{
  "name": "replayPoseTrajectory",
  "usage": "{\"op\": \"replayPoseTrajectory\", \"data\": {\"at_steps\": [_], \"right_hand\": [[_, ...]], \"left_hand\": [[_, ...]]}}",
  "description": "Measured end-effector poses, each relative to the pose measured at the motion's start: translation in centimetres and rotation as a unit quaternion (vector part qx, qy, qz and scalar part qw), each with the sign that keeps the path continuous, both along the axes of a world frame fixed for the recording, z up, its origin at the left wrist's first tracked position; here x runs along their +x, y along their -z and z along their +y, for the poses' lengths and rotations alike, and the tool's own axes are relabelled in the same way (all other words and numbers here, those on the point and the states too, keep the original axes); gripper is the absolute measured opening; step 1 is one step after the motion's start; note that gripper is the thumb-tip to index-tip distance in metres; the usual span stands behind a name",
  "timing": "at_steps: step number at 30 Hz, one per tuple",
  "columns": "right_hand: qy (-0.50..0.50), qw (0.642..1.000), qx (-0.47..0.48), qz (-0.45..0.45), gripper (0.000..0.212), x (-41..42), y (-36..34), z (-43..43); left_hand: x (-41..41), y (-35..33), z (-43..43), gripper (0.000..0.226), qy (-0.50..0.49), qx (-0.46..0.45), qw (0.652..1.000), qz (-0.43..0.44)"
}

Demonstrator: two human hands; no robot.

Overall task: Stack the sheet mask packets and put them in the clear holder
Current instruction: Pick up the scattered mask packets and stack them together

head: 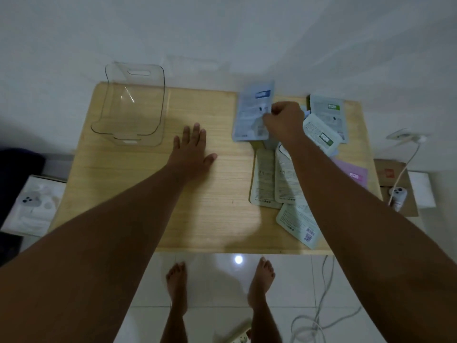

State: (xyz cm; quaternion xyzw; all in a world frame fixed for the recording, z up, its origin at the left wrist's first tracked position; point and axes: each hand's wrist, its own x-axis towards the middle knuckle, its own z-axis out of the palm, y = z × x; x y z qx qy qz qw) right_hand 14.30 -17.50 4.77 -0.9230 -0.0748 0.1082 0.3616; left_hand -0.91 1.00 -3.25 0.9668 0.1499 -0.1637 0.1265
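A pale blue sheet mask packet [251, 112] is tilted up off the table at the back right, pinched at its right edge by my right hand [284, 122]. Several more packets lie scattered under and around that hand: green-labelled ones [327, 112], pale ones [263, 179], a pink one [353, 173] and one near the front edge [298, 225]. The clear holder [131, 105] stands empty at the back left of the table. My left hand [193, 149] rests flat on the wood, fingers spread, right of the holder, holding nothing.
The small wooden table [153, 214] stands against a white wall. A cardboard box [395, 177] with a white cable and a small device sits to its right. A white box [34, 206] lies on the floor at left. Cables trail on the tiles by my bare feet.
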Motion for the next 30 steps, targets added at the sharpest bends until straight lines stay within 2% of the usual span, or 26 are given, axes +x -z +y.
{"op": "replayPoseTrajectory", "data": {"at_steps": [2,4,5,7,9,11,13,16,18,20,22,25,27,28,30], "right_hand": [[-0.006,0.999,0.014,-0.039,0.017,-0.1,-1.9,0.5],[-0.028,0.998,-0.022,-0.054,0.018,-0.5,-2.9,1.6],[-0.045,0.997,-0.044,-0.051,0.011,-0.9,-2.9,2.4],[-0.082,0.993,-0.079,-0.037,0.026,-1.7,-1.7,4.4],[-0.115,0.988,-0.097,-0.014,0.021,-3.1,-0.3,6.1],[-0.135,0.988,-0.072,-0.002,0.027,-4.2,0.7,6.6],[-0.143,0.988,-0.064,-0.007,0.02,-4.8,1.5,6.0],[-0.14,0.976,-0.163,-0.032,0.024,-5.1,2.6,4.4],[-0.169,0.956,-0.237,-0.015,0.033,-5.8,3.0,3.7],[-0.206,0.939,-0.271,-0.039,0.042,-6.7,3.8,3.3],[-0.211,0.946,-0.233,-0.076,0.034,-7.2,4.5,3.3],[-0.229,0.965,-0.092,-0.092,0.027,-7.4,4.7,3.3],[-0.198,0.977,-0.012,-0.082,0.03,-7.0,3.9,2.5],[-0.165,0.983,-0.017,-0.077,0.032,-6.5,3.5,1.7],[-0.073,0.989,-0.088,-0.096,0.037,-5.0,3.1,-0.6]], "left_hand": [[0.2,-0.3,0.1,0.082,0.003,-0.004,1.0,0.01],[0.3,-0.7,0.2,0.082,0.002,-0.01,1.0,0.016],[0.4,-0.8,0.2,0.083,0.002,-0.013,1.0,0.016],[0.4,-0.8,0.2,0.084,0.002,-0.015,1.0,0.013],[0.3,-0.6,0.3,0.084,-0.002,-0.016,1.0,0.011],[0.2,-0.4,0.5,0.085,0.0,-0.016,1.0,0.008],[0.2,-0.3,0.7,0.085,0.006,-0.017,1.0,0.004],[-0.1,-0.2,0.7,0.082,0.005,-0.019,1.0,-0.004],[-0.2,-0.3,0.5,0.076,-0.003,-0.026,0.999,-0.022],[-0.3,-0.5,0.2,0.07,-0.015,-0.043,0.998,-0.045],[-0.3,-0.7,0.1,0.067,-0.016,-0.05,0.997,-0.06],[-0.2,-0.2,0.3,0.066,0.003,-0.034,0.998,-0.054],[-0.2,0.2,0.4,0.067,0.02,-0.006,0.999,-0.041],[-0.2,0.4,0.5,0.068,0.026,0.009,0.999,-0.035],[0.0,0.4,0.4,0.069,0.028,0.021,0.999,-0.024]]}}
